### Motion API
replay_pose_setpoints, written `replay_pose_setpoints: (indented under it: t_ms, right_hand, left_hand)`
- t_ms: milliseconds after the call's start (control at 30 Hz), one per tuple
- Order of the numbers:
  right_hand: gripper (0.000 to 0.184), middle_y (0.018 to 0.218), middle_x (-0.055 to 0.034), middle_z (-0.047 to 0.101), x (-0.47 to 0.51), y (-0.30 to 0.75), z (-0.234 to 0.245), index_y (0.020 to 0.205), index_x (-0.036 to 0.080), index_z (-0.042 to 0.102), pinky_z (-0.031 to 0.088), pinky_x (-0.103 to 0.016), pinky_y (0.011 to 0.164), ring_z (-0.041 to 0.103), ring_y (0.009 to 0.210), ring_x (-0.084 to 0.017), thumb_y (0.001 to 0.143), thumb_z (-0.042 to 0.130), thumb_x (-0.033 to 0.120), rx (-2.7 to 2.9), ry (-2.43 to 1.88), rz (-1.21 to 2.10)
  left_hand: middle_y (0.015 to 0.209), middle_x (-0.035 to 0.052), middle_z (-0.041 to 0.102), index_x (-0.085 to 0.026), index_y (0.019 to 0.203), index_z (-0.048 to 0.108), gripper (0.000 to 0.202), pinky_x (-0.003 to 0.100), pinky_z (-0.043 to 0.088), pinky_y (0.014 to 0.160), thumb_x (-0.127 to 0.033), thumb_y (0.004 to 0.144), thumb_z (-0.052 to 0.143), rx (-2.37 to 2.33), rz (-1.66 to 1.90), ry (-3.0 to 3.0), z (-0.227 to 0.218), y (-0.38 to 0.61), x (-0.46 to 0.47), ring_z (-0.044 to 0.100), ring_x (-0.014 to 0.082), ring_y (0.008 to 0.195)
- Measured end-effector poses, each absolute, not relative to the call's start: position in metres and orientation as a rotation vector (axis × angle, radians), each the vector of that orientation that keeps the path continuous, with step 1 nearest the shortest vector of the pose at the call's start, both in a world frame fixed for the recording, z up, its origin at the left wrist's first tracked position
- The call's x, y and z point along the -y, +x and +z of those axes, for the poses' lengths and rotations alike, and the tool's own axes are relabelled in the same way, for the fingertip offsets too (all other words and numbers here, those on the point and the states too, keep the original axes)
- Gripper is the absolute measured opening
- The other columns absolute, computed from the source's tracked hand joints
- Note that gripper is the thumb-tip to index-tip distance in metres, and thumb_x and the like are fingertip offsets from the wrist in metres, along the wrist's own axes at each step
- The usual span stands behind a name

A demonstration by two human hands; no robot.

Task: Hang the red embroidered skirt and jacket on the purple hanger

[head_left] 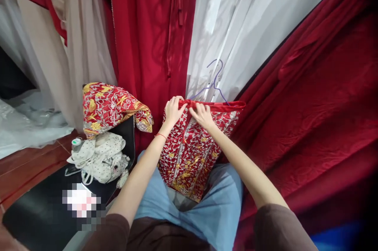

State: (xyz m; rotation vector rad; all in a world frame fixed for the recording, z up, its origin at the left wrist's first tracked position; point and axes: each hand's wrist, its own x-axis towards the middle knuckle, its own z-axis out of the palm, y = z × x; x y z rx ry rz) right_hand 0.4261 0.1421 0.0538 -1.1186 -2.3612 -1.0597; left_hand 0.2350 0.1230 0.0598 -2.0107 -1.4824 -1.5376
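Garment point(189, 152), red embroidered, hung on purple hanger point(214, 81). Left hand point(174, 111) grip clamped on top edge; right hand point(202, 116) grip likewise, just beside.

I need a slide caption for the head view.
The left hand and right hand pinch the top edge of an embroidered red garment on a purple hanger.
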Motion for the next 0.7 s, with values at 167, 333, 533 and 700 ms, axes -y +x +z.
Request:
replay_pose_setpoints:
  t_ms: [167,333,533,700]
  right_hand:
    - [0.041,0.133,-0.0222,0.058,-0.128,0.422,0.065,0.127,0.015,0.059,0.042,-0.045,0.09,0.052,0.116,-0.028,0.1,0.028,0.009,2.627,-0.975,-1.141]
    - [0.043,0.127,-0.0228,0.06,-0.102,0.402,0.088,0.129,0.011,0.058,0.046,-0.035,0.075,0.052,0.12,-0.03,0.102,0.025,0.014,2.724,-1.181,-1.022]
    - [0.023,0.108,-0.0161,0.069,-0.07,0.386,0.14,0.107,0.014,0.068,0.05,-0.038,0.083,0.065,0.103,-0.028,0.091,0.051,0.014,2.314,-1.607,-0.639]
    - [0.011,0.084,-0.0084,0.066,-0.118,0.372,0.2,0.09,0.007,0.062,0.057,-0.043,0.082,0.07,0.087,-0.023,0.089,0.058,0.016,1.914,-1.367,0.092]
  left_hand:
    - [0.109,0.0091,0.068,-0.02,0.105,0.056,0.023,0.035,0.045,0.092,-0.042,0.098,0.051,1.484,-1.561,-2.042,0.057,0.241,-0.115,0.063,0.0232,0.102]
    - [0.115,0.0121,0.065,-0.02,0.11,0.055,0.025,0.038,0.046,0.096,-0.04,0.101,0.043,1.532,-1.503,-2.065,0.058,0.247,-0.094,0.062,0.0255,0.107]
    - [0.115,0.0116,0.064,-0.02,0.11,0.056,0.021,0.038,0.046,0.098,-0.031,0.101,0.04,1.5,-1.502,-2.093,0.06,0.247,-0.08,0.062,0.0251,0.109]
    - [0.115,0.0127,0.064,-0.018,0.109,0.056,0.017,0.037,0.046,0.097,-0.026,0.098,0.045,1.513,-1.512,-2.076,0.06,0.247,-0.082,0.062,0.0258,0.108]
